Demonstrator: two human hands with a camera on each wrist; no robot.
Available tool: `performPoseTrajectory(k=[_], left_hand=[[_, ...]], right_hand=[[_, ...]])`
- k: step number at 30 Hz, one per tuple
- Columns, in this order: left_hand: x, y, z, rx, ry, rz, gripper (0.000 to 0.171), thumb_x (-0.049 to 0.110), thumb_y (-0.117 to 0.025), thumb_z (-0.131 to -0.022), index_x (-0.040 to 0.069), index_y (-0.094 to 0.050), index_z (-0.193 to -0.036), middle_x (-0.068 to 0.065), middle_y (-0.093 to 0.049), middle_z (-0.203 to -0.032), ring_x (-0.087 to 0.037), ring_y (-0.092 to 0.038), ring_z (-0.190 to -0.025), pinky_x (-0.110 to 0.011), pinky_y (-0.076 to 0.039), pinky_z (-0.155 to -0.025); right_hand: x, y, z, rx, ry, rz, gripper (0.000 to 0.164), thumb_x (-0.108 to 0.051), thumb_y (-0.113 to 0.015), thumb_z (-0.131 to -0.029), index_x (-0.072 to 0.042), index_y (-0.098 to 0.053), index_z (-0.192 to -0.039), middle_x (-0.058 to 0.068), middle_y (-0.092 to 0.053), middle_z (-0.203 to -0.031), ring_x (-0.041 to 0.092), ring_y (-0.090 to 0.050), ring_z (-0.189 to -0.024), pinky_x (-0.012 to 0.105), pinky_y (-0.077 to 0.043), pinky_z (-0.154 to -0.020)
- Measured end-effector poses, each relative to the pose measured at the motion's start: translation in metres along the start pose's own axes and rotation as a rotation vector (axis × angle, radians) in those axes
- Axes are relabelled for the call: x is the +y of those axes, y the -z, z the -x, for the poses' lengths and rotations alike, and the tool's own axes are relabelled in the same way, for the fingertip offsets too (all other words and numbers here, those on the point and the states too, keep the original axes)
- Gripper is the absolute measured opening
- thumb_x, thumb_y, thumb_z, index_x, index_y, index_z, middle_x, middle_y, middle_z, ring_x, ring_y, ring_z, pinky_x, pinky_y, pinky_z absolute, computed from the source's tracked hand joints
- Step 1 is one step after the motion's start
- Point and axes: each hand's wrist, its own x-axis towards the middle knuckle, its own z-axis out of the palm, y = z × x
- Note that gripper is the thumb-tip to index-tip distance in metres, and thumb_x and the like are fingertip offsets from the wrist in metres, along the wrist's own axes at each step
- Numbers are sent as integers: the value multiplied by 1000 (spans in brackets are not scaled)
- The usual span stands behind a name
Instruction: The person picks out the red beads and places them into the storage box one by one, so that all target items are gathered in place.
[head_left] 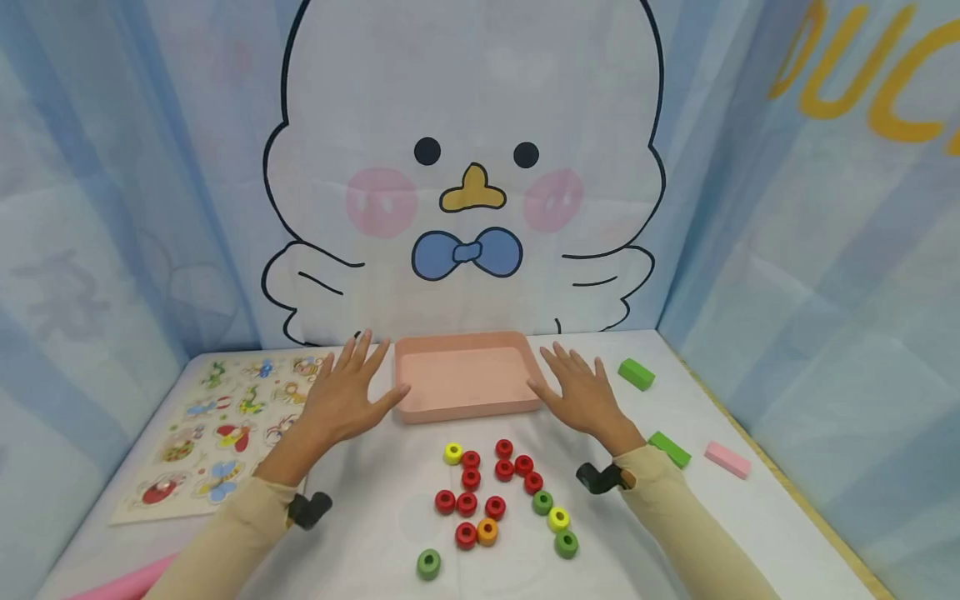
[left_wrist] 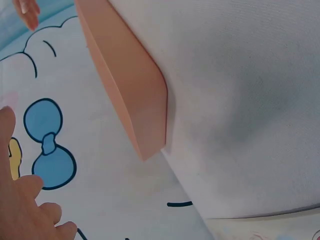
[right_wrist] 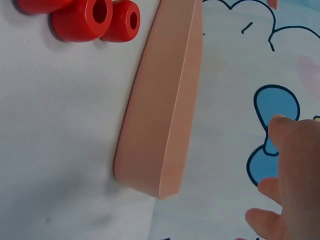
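Both hands hover palm down with fingers spread, holding nothing. My left hand [head_left: 348,396] is at the left of a shallow pink tray [head_left: 468,410], its thumb toward the tray's near left corner. On the other side my right hand [head_left: 581,393] has its thumb toward the tray's right edge. The tray's outer wall shows in the left wrist view [left_wrist: 130,85] and in the right wrist view. Nearer than the tray lie several red beads [head_left: 467,503], two yellow beads [head_left: 453,453], an orange bead [head_left: 487,532] and green beads [head_left: 429,564], each with a hole.
At the left lies a board with insect pictures [head_left: 183,425], partly under my left hand and forearm. Two green blocks [head_left: 637,374] and a pink block [head_left: 727,459] lie at the right. A pink object [head_left: 127,581] shows at the lower left. Printed curtains [head_left: 480,100] stand behind and beside the table.
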Motion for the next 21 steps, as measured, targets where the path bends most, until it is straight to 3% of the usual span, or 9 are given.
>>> performPoseTrajectory(k=[3,6,8,13,17,21], left_hand=[[0,-1,0,-3,0,21,86,64,-43,-95,9,-21,-157,-19,-9,-162,-38,-7,-147,-59,-6,-118],[0,-2,0,-36,23,103,85,62,-42,-97,6,-19,-157,-20,-9,-161,-40,-7,-146,-59,-9,-118],[-2,-6,-1,-78,61,209,82,58,-42,-99,4,-18,-157,-22,-11,-161,-42,-11,-145,-59,-13,-117],[-10,-24,-6,-161,192,521,72,41,-48,-102,-2,-21,-154,-28,-25,-154,-46,-29,-138,-58,-29,-112],[-17,-43,-6,-177,274,714,65,30,-49,-103,-6,-26,-151,-28,-29,-153,-43,-32,-138,-51,-33,-112],[-20,-56,-4,-164,325,847,62,26,-50,-103,-5,-26,-152,-24,-27,-155,-40,-31,-140,-48,-32,-113]], right_hand=[[0,1,2,-7,-8,-6,73,-58,-45,-98,-14,-33,-155,14,-27,-158,40,-24,-143,66,-4,-115],[-1,3,6,-12,-18,-28,72,-55,-48,-98,-14,-32,-155,14,-27,-158,40,-24,-143,65,-3,-115],[0,4,9,-4,-17,-55,71,-53,-50,-98,-13,-33,-154,15,-28,-158,39,-27,-142,64,-7,-116],[6,1,27,-45,-51,-227,64,-45,-57,-98,-13,-40,-151,13,-39,-153,36,-36,-138,58,-30,-112],[8,-8,47,-115,-59,-393,52,-31,-66,-95,-10,-53,-141,12,-53,-141,36,-51,-126,52,-48,-100],[10,-19,59,-188,-10,-545,40,-19,-68,-94,-8,-62,-132,8,-61,-131,30,-59,-116,41,-54,-93]])
